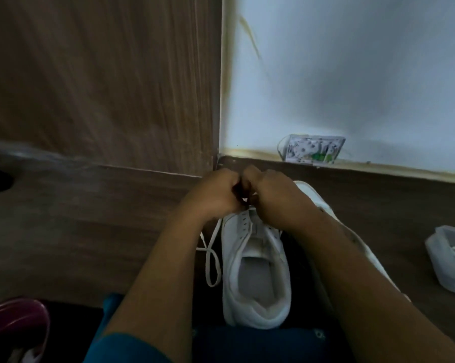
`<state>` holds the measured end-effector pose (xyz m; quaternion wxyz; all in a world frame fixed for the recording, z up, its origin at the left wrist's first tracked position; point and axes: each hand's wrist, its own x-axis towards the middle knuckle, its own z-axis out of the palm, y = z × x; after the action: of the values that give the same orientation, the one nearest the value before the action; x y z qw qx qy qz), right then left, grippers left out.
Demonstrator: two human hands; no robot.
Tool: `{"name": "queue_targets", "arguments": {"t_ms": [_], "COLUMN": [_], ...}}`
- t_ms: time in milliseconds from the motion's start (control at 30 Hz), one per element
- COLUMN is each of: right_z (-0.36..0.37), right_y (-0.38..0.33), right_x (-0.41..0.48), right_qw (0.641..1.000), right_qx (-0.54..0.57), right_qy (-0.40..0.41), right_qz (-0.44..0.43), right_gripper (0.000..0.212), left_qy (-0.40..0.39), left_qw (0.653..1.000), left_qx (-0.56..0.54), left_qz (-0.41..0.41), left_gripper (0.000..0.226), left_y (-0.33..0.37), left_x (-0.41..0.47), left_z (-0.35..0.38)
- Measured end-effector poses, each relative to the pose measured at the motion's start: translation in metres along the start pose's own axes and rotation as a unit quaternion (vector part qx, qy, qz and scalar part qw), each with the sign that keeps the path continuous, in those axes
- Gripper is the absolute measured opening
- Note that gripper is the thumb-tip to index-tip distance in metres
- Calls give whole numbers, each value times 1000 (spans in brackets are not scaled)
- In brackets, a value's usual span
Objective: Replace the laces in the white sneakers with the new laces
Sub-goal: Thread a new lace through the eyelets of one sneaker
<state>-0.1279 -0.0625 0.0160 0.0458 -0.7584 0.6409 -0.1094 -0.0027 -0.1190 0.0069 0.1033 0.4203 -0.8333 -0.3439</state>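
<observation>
Lace (214, 233) hangs from the left grip (215, 193), looping beside the sneaker (255, 271).

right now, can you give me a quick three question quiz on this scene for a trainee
1. True or false: the loose lace lies left of the centre sneaker.
2. The left hand and right hand meet at its: A heel, B front eyelets, C sole?
3. Fill in: the clear container sits to that sneaker's ___.
Key: 1 true; 2 B; 3 right.
</observation>
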Motion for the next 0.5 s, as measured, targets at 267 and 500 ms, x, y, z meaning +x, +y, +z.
{"name": "queue_targets", "arguments": {"t_ms": [267,500], "right_z": [5,4], "right_y": [-4,7], "right_x": [0,-3], "right_qw": [993,996], "right_qx": [102,-60], "right_qy": [-14,5], "right_qz": [55,64], "right_gripper": [29,16], "left_qy": [-7,7], "left_qw": [999,966], "left_qx": [-28,-240], "left_qz": [-14,-98], "left_gripper": [23,28], "left_y": [-13,-27], "left_x": [3,3], "left_z": [4,12]}}
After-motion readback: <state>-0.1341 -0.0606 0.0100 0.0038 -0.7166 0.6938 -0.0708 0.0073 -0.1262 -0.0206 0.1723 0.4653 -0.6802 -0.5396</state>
